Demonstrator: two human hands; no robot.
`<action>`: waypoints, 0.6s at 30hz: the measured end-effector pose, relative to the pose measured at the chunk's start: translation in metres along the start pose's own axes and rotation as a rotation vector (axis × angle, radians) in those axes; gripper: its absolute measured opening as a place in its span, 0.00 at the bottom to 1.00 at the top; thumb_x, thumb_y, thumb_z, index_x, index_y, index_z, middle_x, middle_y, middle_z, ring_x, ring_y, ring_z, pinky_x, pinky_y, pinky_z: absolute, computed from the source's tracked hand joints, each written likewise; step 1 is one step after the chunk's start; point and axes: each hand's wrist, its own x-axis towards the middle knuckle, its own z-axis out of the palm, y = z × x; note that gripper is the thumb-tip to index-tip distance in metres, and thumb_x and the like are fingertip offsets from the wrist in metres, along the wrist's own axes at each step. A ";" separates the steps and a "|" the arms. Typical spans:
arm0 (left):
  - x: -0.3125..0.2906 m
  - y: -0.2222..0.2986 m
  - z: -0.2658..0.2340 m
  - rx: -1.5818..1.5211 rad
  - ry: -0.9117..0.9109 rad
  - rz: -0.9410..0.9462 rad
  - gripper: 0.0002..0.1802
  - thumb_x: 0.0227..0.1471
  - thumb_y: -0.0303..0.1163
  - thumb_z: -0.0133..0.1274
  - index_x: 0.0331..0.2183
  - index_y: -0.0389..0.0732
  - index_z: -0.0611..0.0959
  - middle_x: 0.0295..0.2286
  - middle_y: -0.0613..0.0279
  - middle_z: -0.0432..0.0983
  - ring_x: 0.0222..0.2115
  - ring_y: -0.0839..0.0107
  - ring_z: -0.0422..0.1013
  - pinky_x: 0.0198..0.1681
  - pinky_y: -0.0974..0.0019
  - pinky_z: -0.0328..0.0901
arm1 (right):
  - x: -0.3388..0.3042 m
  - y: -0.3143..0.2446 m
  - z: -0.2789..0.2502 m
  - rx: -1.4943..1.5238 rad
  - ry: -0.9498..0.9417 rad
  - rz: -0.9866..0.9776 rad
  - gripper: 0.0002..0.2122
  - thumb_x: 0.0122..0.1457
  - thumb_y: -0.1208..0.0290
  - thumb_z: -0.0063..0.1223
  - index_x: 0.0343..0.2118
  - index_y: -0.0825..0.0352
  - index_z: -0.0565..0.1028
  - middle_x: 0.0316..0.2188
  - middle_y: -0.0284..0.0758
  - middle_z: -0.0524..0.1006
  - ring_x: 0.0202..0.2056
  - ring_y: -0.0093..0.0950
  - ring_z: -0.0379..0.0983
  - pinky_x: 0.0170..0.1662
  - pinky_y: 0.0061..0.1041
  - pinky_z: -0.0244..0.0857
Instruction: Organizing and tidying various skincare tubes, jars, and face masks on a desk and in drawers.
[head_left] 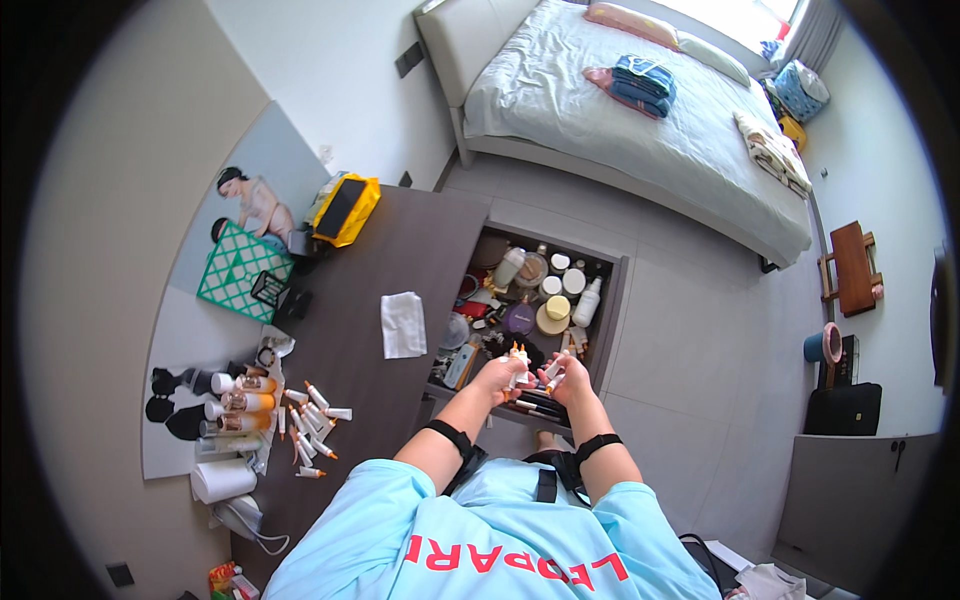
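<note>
Over the near part of an open drawer (618, 300), my left hand (497, 379) is closed around several small white tubes (518, 358) with orange tips pointing up. Close beside it, my right hand (572, 381) grips a similar small white tube (556, 370); whether it holds more than one is hard to make out. Inside the drawer are white-lidded jars (550, 287), a white bottle (588, 302), a purple round container (519, 319) and a round cream-coloured jar (553, 315). More orange-tipped tubes (313, 424) lie in a loose pile on the dark desk (375, 400).
A folded white cloth (403, 325) and a yellow pack (346, 210) are on the desk. Bottles with orange contents (245, 402), a paper roll (222, 481) and a green-and-white box (245, 272) line its wall side. Beyond the drawer stands a bed (600, 120).
</note>
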 end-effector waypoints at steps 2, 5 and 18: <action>0.032 -0.006 0.019 -0.066 0.010 -0.056 0.10 0.47 0.31 0.49 0.35 0.41 0.72 0.25 0.61 0.74 0.23 0.70 0.73 0.19 0.70 0.66 | 0.011 -0.011 -0.010 0.036 0.004 0.036 0.10 0.51 0.75 0.40 0.38 0.65 0.65 0.32 0.37 0.66 0.32 0.31 0.65 0.36 0.34 0.67; 0.079 -0.017 0.020 -0.165 -0.029 -0.061 0.09 0.46 0.26 0.46 0.34 0.37 0.70 0.23 0.57 0.72 0.21 0.66 0.71 0.21 0.66 0.68 | 0.021 -0.020 -0.009 0.030 -0.045 0.104 0.10 0.52 0.71 0.41 0.38 0.66 0.64 0.29 0.38 0.66 0.26 0.31 0.65 0.31 0.32 0.65; 0.100 -0.019 0.050 -0.370 0.214 0.027 0.26 0.48 0.34 0.46 0.47 0.31 0.64 0.51 0.42 0.56 0.54 0.54 0.53 0.57 0.56 0.47 | 0.044 -0.022 -0.008 0.173 -0.041 -0.304 0.05 0.52 0.74 0.41 0.31 0.66 0.63 0.34 0.34 0.66 0.42 0.29 0.63 0.49 0.31 0.57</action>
